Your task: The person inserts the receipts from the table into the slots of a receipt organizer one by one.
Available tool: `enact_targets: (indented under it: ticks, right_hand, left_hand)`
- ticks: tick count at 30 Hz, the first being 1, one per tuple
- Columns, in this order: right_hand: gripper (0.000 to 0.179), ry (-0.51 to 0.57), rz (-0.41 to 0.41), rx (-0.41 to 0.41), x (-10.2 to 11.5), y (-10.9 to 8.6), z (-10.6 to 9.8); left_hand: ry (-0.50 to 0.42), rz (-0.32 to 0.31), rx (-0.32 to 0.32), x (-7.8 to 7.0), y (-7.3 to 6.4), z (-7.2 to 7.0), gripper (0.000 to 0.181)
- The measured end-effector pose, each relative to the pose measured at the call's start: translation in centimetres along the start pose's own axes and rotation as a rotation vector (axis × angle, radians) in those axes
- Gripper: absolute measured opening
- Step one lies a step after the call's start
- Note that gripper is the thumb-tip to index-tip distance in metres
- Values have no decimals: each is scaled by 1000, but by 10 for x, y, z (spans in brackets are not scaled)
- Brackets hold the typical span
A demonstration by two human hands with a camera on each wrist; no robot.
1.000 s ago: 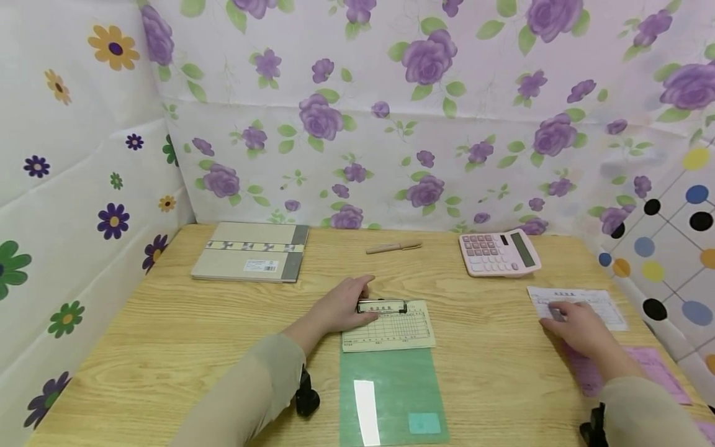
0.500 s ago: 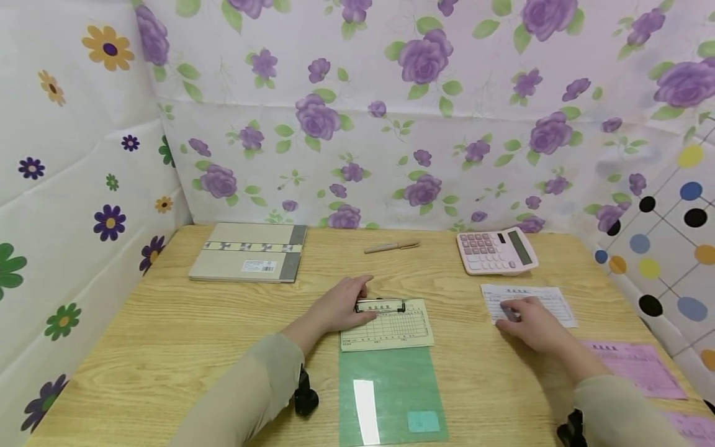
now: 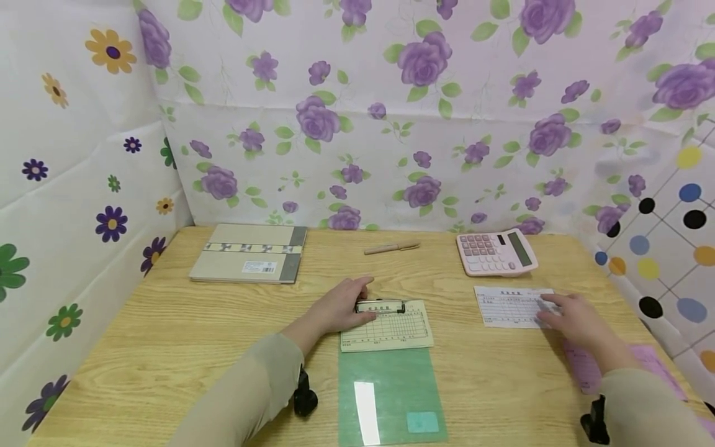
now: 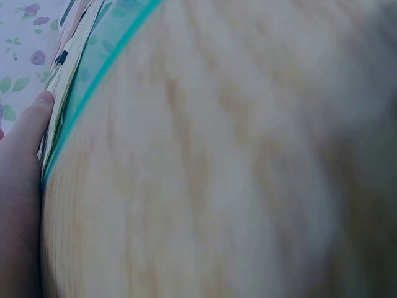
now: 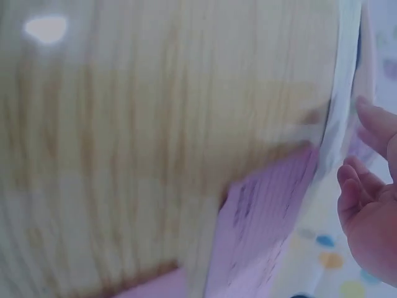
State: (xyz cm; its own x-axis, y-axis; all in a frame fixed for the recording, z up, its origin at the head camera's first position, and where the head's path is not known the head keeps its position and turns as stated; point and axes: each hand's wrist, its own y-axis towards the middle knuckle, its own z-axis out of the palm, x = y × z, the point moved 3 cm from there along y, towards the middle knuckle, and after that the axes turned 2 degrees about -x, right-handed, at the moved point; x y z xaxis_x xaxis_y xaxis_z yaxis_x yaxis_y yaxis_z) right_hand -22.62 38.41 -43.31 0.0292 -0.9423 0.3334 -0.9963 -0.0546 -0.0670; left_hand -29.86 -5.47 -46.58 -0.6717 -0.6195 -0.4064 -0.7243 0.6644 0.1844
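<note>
In the head view, my left hand (image 3: 337, 305) rests at the upper left corner of a green translucent clipboard (image 3: 385, 391). Its thumb lies on a pale yellow form (image 3: 385, 332) under the metal clip (image 3: 381, 306), and the index finger extends past the clip. The left wrist view shows the thumb (image 4: 42, 108) along the board's edge. My right hand (image 3: 578, 323) hovers at the right end of a white form (image 3: 514, 308) that lies flat on the table. In the right wrist view, its fingers are loosely bent and hold nothing.
Pink forms (image 5: 260, 223) lie on the right side of the wooden table (image 3: 251, 354), one partly under the right forearm in the head view. Along the back are a grey-beige folder (image 3: 248, 253), a pen (image 3: 392, 248) and a pink calculator (image 3: 496, 252). Patterned cloth walls surround the table.
The white form has moved left across the table with my right hand, which has since drawn off it to the right. The left hand and clipboard have not moved.
</note>
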Motion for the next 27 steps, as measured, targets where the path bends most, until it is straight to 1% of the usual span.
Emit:
enact_targets:
  ticks: [3,8,16,27]
  right_hand:
    - [62,-16,11,7,-14,-2,-2]
    - [67,3,43,44,-27,-1,0]
    - [65,-12,56,55,-33,3,1]
    - [69,35,76,76,-35,5,5]
  left_hand:
    - [-6,-17,11,0,-1,1,78]
    - [-4,-16,3,0,0,2,78]
    - [7,4,1,0,1,1,77]
    - [8,-7,12,-1,-1,-1,78]
